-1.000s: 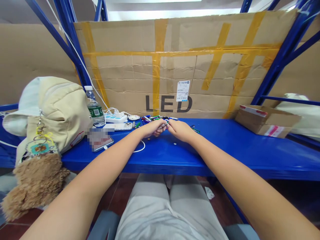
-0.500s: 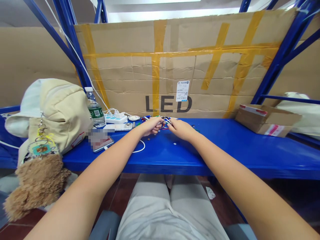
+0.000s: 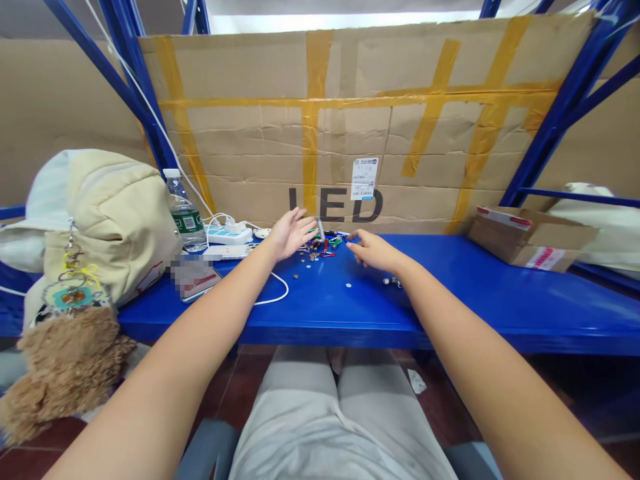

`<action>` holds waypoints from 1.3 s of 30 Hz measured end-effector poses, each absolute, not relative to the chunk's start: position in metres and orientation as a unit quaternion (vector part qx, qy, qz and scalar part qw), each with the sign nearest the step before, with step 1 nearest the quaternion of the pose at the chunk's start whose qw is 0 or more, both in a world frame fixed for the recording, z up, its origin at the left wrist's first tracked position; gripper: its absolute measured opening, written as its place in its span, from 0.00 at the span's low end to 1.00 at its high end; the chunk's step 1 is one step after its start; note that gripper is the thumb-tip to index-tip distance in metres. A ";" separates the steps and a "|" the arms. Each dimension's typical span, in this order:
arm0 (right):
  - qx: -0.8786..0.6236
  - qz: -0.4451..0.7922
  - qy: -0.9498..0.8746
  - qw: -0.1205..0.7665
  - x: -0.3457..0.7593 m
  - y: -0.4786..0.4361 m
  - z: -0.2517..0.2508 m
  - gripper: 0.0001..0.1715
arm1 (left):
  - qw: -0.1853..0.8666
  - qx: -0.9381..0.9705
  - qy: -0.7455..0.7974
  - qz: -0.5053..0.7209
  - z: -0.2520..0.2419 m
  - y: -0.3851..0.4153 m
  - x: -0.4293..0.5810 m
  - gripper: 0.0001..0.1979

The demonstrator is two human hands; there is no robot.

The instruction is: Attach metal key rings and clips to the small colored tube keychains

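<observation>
My left hand (image 3: 293,233) is raised with the palm turned up and the fingers spread, holding nothing. Just off its fingertips is a blurred silver tube-like piece (image 3: 321,230); whether it touches the fingers I cannot tell. My right hand (image 3: 374,251) hovers to the right, its index finger stretched toward the pile and the others loosely bent, with nothing visible in it. Between the hands lies a pile of small red, green and dark pieces (image 3: 327,248), too small to name. Small round discs (image 3: 349,285) lie in front, and small shiny pieces (image 3: 393,282) sit by my right wrist.
A blue table (image 3: 310,313) backs onto a large taped cardboard sheet (image 3: 240,147). On the left are a cream bag (image 3: 135,220), a water bottle (image 3: 186,217), a white power strip (image 3: 227,233), a phone (image 3: 200,293) and a white cable (image 3: 286,287). A cardboard box (image 3: 530,240) stands right.
My hands were together over the pile with thin silvery pieces between them. They have moved apart, and my left hand has opened palm up. Shiny pieces now show by my right wrist.
</observation>
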State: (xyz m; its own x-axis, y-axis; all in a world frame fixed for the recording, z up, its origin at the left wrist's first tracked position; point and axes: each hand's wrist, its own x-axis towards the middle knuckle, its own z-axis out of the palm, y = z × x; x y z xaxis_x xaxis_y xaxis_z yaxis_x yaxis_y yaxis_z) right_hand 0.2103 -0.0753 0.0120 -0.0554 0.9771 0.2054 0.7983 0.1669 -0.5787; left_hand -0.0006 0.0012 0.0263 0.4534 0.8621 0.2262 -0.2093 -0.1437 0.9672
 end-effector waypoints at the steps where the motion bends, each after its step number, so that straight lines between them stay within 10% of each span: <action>1: -0.625 0.160 -0.712 0.278 0.211 -0.075 0.012 0.20 | 0.578 0.619 0.271 0.458 0.027 0.004 -0.005 0.28; 11: -0.619 0.175 -0.730 0.231 0.217 -0.075 0.010 0.14 | 0.048 0.850 0.490 0.189 0.004 0.044 -0.050 0.17; 22: -0.596 0.144 -0.763 0.204 0.211 -0.076 0.009 0.13 | -0.034 0.843 0.519 0.141 0.003 0.033 -0.029 0.04; 27: -0.537 -0.004 -0.825 0.177 0.195 -0.067 -0.001 0.13 | -0.007 0.838 0.516 0.179 0.004 0.028 -0.028 0.22; 39: -0.404 -0.055 -0.904 0.126 0.167 -0.062 -0.013 0.19 | 0.079 0.850 0.453 0.259 0.009 0.026 -0.025 0.15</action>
